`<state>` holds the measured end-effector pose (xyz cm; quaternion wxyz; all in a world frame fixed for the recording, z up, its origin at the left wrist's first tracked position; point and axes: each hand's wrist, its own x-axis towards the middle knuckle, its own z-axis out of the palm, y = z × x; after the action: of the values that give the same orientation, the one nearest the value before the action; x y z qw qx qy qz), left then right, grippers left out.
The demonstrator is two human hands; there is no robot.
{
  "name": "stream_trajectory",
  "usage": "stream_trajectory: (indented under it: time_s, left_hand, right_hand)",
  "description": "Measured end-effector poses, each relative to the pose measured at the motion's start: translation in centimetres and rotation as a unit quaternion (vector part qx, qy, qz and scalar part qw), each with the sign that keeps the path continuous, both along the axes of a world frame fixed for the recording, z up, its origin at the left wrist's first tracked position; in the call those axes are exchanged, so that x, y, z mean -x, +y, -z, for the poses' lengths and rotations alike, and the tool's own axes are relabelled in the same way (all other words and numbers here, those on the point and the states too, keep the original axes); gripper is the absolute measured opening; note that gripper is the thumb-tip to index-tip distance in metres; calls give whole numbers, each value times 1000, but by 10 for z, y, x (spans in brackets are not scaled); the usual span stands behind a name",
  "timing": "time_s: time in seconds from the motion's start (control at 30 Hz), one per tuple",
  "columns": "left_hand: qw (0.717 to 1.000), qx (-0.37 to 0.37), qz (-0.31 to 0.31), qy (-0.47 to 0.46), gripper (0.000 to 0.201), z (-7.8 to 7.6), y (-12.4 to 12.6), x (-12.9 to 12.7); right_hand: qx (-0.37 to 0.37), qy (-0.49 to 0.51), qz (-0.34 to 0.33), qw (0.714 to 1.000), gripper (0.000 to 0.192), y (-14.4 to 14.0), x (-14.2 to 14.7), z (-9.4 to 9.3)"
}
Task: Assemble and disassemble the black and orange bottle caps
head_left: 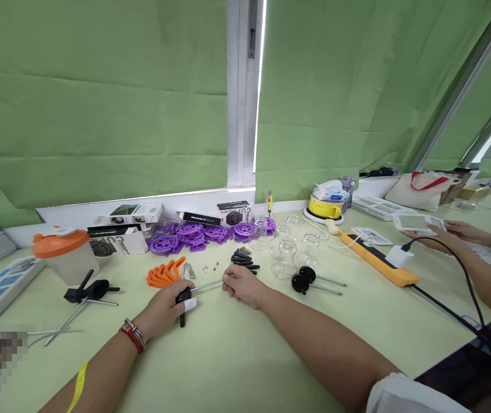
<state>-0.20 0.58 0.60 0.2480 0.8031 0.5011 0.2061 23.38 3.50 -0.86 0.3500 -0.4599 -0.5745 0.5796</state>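
Here both hands pinch thin metal rod w/ black knob

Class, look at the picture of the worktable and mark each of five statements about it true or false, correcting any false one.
1. The left hand grips a black handle joined to a metal rod. True.
2. The right hand rests on the glass jars. False: it is at the rod's far end, apart from the jars.
3. The purple wheels lie near the wall. True.
4. The tub has a green lid. False: the lid is orange.
5. Another person's hands hold a flat white thing. True.
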Motion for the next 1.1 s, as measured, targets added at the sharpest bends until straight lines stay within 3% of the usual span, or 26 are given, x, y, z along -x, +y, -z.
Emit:
stream_trajectory:
  time_s: [0.27,0.57,0.9,1.1]
  left_hand:
    - [1000,4,-1,0,30,-1,-1,0]
    - [1000,10,-3,-9,33,1,0,1]
    - [1000,9,-4,-23,38,4,2,2]
    - [1000,6,-8,-11,36,2,1,1]
  right_hand:
    - [-5,-12,6,1000,23,0,3,-2]
    - [-2,0,-3,1000,5,-2,0,-4]
    - [-6,-27,-1,1000,28,-2,3,-5]
    - [-8,-2,4,1000,11,-5,3,-8]
